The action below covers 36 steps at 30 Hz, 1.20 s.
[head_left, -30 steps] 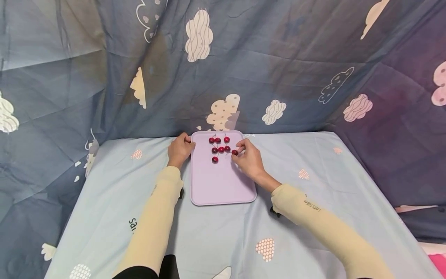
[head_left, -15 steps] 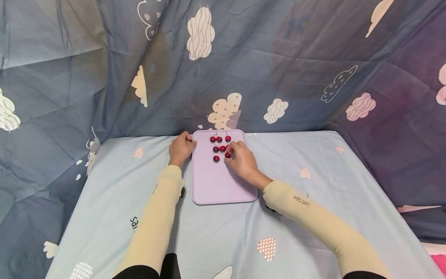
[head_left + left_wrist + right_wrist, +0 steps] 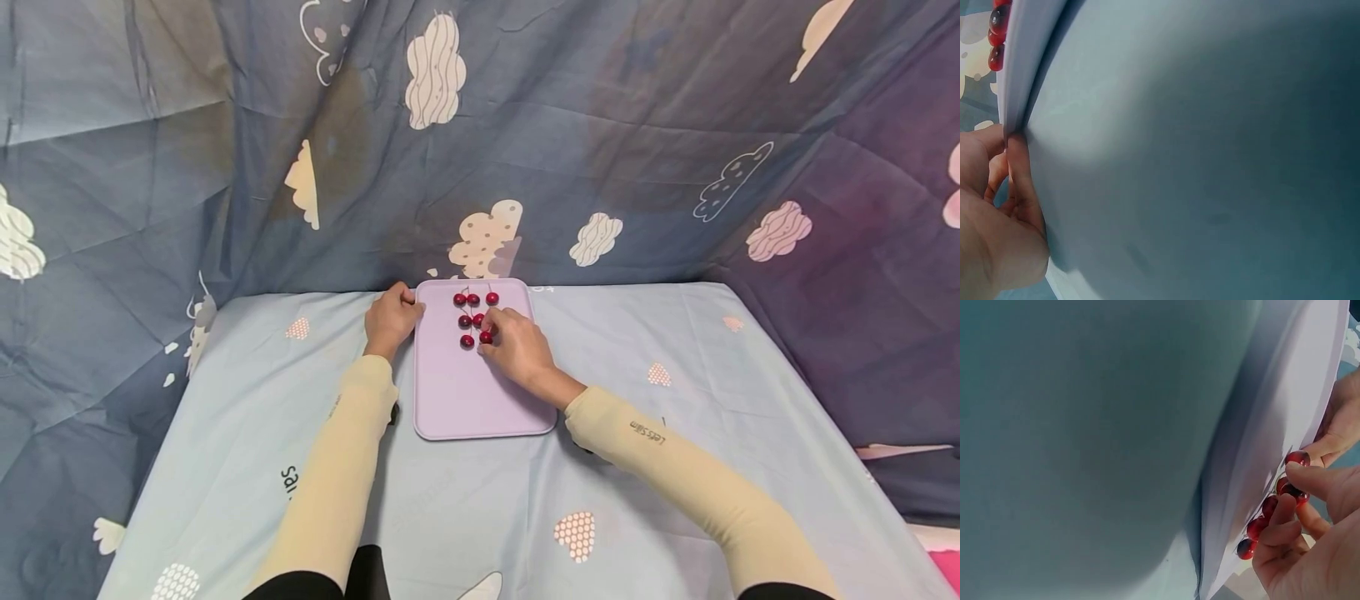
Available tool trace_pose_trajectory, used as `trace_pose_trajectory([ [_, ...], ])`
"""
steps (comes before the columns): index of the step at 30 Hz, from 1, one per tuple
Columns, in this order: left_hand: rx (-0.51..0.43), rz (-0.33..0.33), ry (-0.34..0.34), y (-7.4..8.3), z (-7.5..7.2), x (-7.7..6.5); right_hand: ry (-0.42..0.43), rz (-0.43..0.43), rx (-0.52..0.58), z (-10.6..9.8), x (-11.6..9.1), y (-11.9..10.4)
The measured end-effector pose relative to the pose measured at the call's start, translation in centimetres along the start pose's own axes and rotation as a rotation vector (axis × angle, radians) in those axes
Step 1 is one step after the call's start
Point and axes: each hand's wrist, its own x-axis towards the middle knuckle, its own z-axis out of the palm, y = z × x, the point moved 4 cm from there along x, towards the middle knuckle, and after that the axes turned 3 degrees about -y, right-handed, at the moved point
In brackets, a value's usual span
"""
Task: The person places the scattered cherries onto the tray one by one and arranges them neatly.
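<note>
A pale purple tray bears several dark red cherries with thin stems, grouped toward its far end. My left hand grips the tray's left rim, and the left wrist view has its thumb and fingers on either side of the edge. Between thumb and fingers of my right hand is a cherry, low over the tray. It sits just right of the nearest cherry. Part of the group is hidden behind the right fingers. The right wrist view shows the pinched cherry close up.
A light blue cloth printed with hearts covers the table under the tray. Dark blue curtain fabric with cloud prints rises right behind the tray's far edge and along both sides.
My right hand has carried the cherry leftward and slightly nearer, from the tray's right side to beside the nearest cherry. The left hand keeps its hold on the rim.
</note>
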Motion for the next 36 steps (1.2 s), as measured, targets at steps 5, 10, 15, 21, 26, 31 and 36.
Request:
trace_pose_trajectory([
  [5, -0.003, 0.0, -0.003, 0.05, 0.0, -0.05, -0.02, -0.055, -0.054, 0.3, -0.08, -0.07],
  [10, 0.0, 0.0, -0.004, -0.04, -0.02, -0.11, -0.015, -0.056, -0.078, 0.37, -0.29, -0.15],
  [15, -0.003, 0.006, -0.001, -0.1, -0.06, -0.02, 0.011, -0.016, -0.081, 0.22, -0.33, -0.08],
  [21, 0.004, 0.008, 0.001, -0.09, 0.0, 0.07, 0.032, 0.016, -0.096, 0.05, -0.3, 0.22],
  [26, 0.001, 0.004, 0.005, -0.03, -0.04, -0.04, 0.03, 0.027, -0.1, 0.07, -0.16, 0.42],
  [31, -0.004, 0.001, 0.006, -0.03, -0.03, -0.06, 0.021, 0.045, -0.11, 0.13, -0.07, 0.44],
  [36, -0.008, -0.006, 0.008, -0.08, 0.01, 0.03, 0.012, 0.057, -0.12, 0.2, 0.03, 0.46],
])
